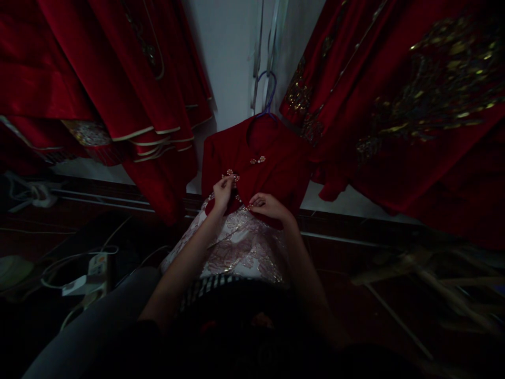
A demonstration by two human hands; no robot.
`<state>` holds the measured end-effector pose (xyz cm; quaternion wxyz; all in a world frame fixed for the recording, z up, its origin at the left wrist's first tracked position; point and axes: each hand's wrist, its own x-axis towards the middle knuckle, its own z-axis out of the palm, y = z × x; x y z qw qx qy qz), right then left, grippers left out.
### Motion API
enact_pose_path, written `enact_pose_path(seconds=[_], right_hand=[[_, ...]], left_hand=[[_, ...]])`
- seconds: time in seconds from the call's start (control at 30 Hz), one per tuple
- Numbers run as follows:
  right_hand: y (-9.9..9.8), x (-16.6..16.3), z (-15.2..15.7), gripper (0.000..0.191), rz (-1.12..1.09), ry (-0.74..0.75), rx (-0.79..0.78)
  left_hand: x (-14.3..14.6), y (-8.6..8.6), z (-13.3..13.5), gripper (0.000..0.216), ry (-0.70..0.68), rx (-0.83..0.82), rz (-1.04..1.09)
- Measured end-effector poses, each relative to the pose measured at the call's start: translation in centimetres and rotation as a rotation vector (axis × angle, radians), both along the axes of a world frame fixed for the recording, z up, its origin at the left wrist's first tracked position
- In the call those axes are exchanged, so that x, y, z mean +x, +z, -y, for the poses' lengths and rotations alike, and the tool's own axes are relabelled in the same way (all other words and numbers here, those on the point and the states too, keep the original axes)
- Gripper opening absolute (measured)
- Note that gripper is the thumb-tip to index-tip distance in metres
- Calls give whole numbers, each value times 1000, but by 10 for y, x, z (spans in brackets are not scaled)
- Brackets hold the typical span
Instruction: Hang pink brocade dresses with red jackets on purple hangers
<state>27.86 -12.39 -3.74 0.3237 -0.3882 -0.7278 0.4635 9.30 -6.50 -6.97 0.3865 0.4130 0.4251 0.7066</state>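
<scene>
A dark red garment (pixel 272 168) hangs on a purple hanger (pixel 269 92) against a white wall, right in front of me. Two beaded clasps sit on its front, one (pixel 258 159) near the collar and one (pixel 231 176) lower left. My left hand (pixel 223 192) pinches the lower clasp with fingers closed. My right hand (pixel 268 206) grips the red fabric edge just to the right, fingers curled. Below them hangs a pale pink sequined skirt (pixel 240 247).
Red embroidered robes (pixel 414 105) hang at the right and more red garments with gold trim (pixel 130 95) at the left. A white power strip with cables (pixel 90 271) lies on the dark floor at lower left. Pale wooden sticks (pixel 426 268) lie at lower right.
</scene>
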Motion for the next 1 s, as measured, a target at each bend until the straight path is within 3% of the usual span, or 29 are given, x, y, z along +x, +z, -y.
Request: enact_pose_path(seconds=[0.43, 0.53, 0.6, 0.67, 0.77, 0.87, 1.0], right_hand=[[0, 0, 0, 22, -2, -4, 1], [2, 3, 1, 22, 10, 22, -15], [3, 7, 1, 22, 33, 45, -46], [5, 12, 2, 22, 48, 70, -83], [8, 17, 3, 21, 42, 90, -114], [9, 19, 3, 20, 37, 81, -109], [9, 18, 3, 21, 48, 61, -100]], left_hand=[[4, 9, -5, 22, 107, -24, -126], [9, 15, -1, 27, 18, -93, -177], [14, 26, -1, 28, -88, -92, -254], [18, 42, -3, 23, -147, 15, -360], [20, 73, -10, 20, -115, 242, -608], [18, 101, -16, 23, -55, 387, -1028], [21, 122, -22, 29, -78, 486, -1439]])
